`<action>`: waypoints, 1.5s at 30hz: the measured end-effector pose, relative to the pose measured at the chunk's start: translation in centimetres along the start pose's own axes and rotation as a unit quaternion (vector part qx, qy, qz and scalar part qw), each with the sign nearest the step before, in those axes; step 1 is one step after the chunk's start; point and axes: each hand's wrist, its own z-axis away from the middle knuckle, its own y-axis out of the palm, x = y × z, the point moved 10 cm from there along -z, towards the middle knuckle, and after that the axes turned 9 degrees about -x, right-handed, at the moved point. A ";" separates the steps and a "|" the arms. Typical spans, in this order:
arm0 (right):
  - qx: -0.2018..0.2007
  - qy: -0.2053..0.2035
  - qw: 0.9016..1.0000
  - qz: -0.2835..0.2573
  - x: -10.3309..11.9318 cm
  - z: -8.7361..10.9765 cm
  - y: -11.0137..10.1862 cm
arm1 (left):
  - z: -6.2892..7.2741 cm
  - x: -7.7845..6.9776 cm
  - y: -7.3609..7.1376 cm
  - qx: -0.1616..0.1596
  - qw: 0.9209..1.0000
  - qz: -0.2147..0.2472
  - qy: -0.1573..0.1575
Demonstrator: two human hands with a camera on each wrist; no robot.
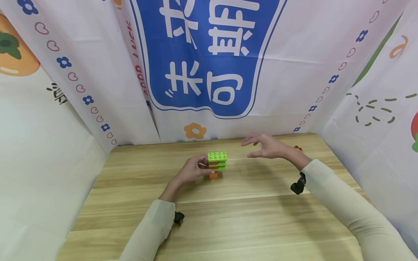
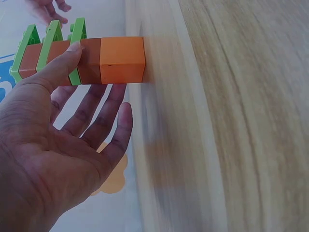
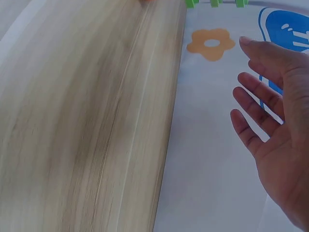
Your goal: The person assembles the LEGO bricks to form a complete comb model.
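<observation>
A small tower of toy building blocks stands on the table, green studded plates alternating with brown blocks. At its foot is an orange block, touching the tabletop. My left hand holds the tower from its left side, the thumb on the near face and the fingers behind. To the right of the tower, apart from it, my right hand hovers over the table with thumb and fingers spread and nothing between them. The right wrist view catches only the green plate edges at its top.
The wooden table reaches back to a printed white cloth with a blue panel. Near the right rear corner, partly behind my right wrist, lies a small reddish-orange object, too small to identify. Cloth also hangs along both sides.
</observation>
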 end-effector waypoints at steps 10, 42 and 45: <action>0.008 0.037 0.999 0.004 -2.1 1.2 -1.1 | 0.0 0.0 -0.1 -0.003 1.000 -0.004 -0.001; 0.014 0.145 0.989 0.011 -9.5 6.4 -5.4 | 0.1 0.2 -0.2 -0.005 1.000 -0.010 -0.008; 0.015 0.152 0.988 0.007 -10.1 7.0 -5.8 | 0.0 0.2 -0.1 -0.004 1.000 -0.008 -0.005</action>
